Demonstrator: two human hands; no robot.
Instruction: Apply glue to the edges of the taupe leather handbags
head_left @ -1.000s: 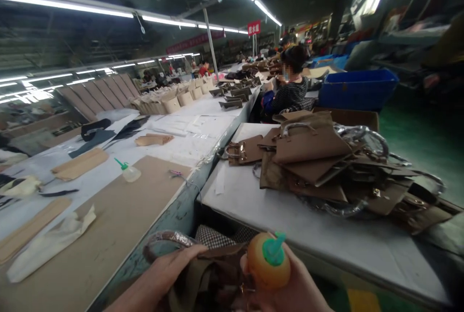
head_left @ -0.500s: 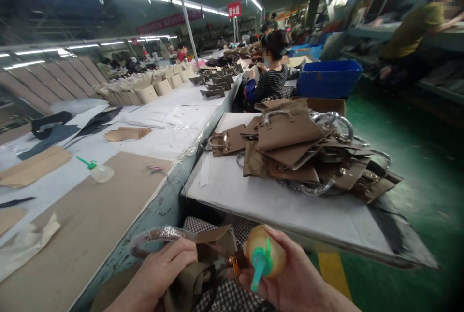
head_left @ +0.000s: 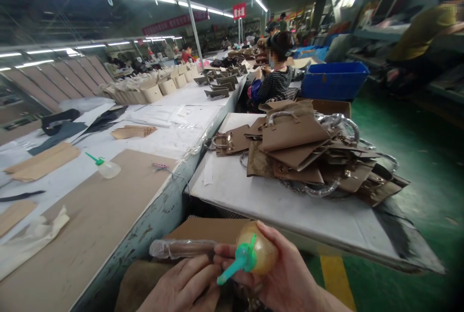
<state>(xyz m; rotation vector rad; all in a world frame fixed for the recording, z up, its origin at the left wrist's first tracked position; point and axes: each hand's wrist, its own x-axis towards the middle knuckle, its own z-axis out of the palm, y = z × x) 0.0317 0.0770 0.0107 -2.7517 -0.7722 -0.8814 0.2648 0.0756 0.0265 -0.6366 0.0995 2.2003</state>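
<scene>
My right hand (head_left: 286, 273) is wrapped around a squeeze bottle (head_left: 261, 254) with a green cap and spout. It is tilted, its spout pointing down and left just above my left hand (head_left: 188, 283). An unfinished brown handbag (head_left: 208, 228) lies across my lap, its plastic-wrapped handle (head_left: 183, 249) on the near side. The fingers of my left hand are bent and closed on the bag below that handle; the exact part in their grip is hidden. Fingertips of my right hand reach near the handle's right end.
To the front right, brown handbags (head_left: 295, 133) are heaped on a white table (head_left: 224, 196). A long workbench (head_left: 119, 205) on the left carries a second bottle (head_left: 108, 169) and leather pieces (head_left: 43, 162). Further off sit a co-worker (head_left: 277, 80) and a blue bin (head_left: 335, 80).
The bag has turned, so its broad brown panel now shows and the zip pull is out of sight. My left hand moved right, close beneath the bottle; the spout swung further left.
</scene>
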